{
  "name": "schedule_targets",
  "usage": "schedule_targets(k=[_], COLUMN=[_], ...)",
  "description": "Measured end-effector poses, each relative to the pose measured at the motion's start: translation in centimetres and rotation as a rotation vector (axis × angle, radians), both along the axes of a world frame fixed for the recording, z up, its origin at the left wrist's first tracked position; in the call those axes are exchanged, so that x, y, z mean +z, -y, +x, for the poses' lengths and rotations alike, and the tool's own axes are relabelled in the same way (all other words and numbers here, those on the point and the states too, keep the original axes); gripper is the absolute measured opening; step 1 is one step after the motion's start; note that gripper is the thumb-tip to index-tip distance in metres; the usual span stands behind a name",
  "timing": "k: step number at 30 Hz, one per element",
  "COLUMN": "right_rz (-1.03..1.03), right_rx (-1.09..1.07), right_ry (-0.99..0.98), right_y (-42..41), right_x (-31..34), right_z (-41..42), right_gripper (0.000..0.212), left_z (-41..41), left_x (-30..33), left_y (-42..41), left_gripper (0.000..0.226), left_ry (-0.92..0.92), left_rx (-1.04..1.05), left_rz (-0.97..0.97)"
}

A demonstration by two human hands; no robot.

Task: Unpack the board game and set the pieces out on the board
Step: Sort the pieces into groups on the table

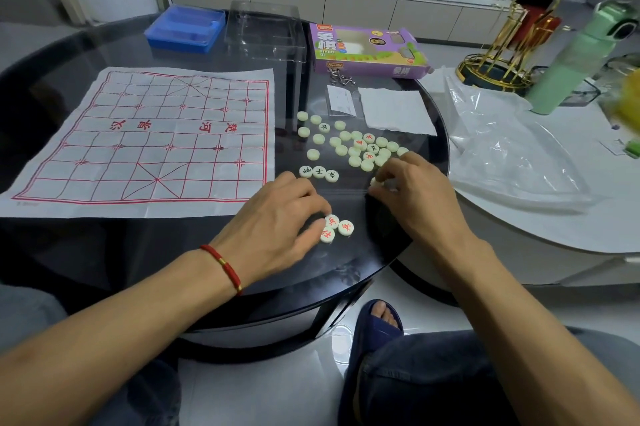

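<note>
My left hand (pixel 277 217) pinches red-lettered pieces (pixel 337 228) near the counter's front edge; the board (pixel 145 138) lies left; my right hand's (pixel 412 190) fingers curl on a piece.

white board (pixel 145 138) red grid, purple box (pixel 367 51)

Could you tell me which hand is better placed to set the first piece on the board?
Left. The left hand already touches the red pieces and lies nearest the board; the right hand is farther off, at the pile.
</note>
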State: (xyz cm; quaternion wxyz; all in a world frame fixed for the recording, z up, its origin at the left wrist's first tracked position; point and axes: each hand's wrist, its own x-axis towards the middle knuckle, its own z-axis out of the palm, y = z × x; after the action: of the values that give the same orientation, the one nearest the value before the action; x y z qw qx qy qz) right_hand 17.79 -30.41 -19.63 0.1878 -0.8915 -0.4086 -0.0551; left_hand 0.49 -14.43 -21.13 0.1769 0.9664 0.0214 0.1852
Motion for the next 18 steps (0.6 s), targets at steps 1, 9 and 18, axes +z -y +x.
schedule_targets(k=[1,9,18], right_rz=[-0.009,0.204,0.256], right_rx=[0.027,-0.019,0.046], right_ry=[-0.003,-0.438,-0.765], right_y=[0.0,0.2,0.3], right_x=[0.1,1.3,2.4], right_z=[-0.1,0.4,-0.8], right_gripper=[0.013,0.009,0.012], left_z=[0.0,0.2,0.3], left_x=[0.0,0.3,0.9], left_y=[0.0,-0.4,-0.4], left_gripper=[0.022,0.021,0.012], left_ry=[0.004,0.054,0.057], left_rx=[0.003,0.070,0.118], left_rz=[-0.001,-0.045,-0.158])
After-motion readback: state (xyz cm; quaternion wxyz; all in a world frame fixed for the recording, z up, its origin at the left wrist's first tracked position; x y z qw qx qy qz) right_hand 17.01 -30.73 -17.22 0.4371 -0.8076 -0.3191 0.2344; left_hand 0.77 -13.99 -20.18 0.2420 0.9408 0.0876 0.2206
